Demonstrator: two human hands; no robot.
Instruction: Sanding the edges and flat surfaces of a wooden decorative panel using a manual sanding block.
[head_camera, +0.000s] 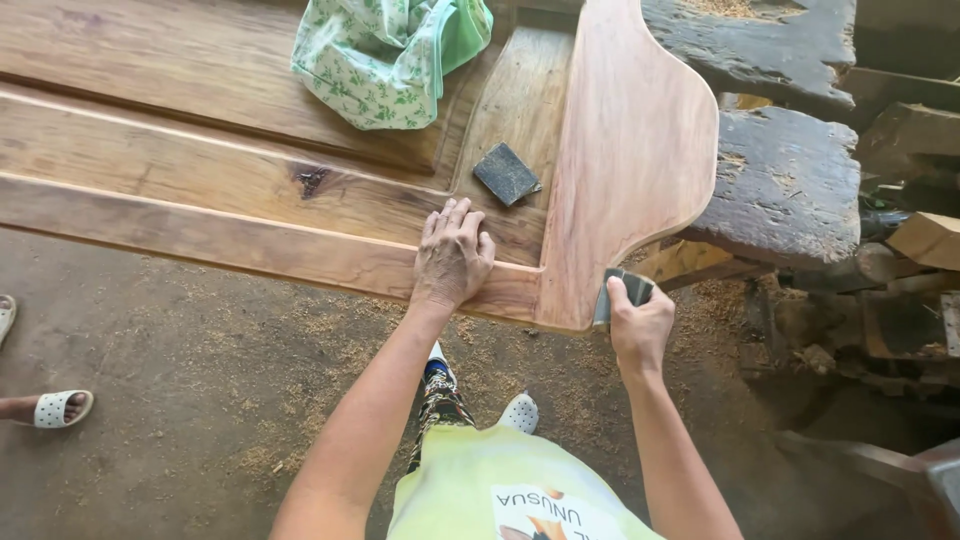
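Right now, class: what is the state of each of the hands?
Left hand: open, flat on the reddish-brown carved wooden panel.
Right hand: closed around a small dark grey sanding block.

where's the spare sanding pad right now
In the head view the spare sanding pad lies flat on the wooden panel, above the left hand and below the green cloth.

A woodworking shop: a large unfinished carved wooden panel (300, 200) lies across rough old timber blocks (790, 180), sawdust (330, 330) covers the dirt floor (150, 460), and offcuts (930, 240) pile up at the right.
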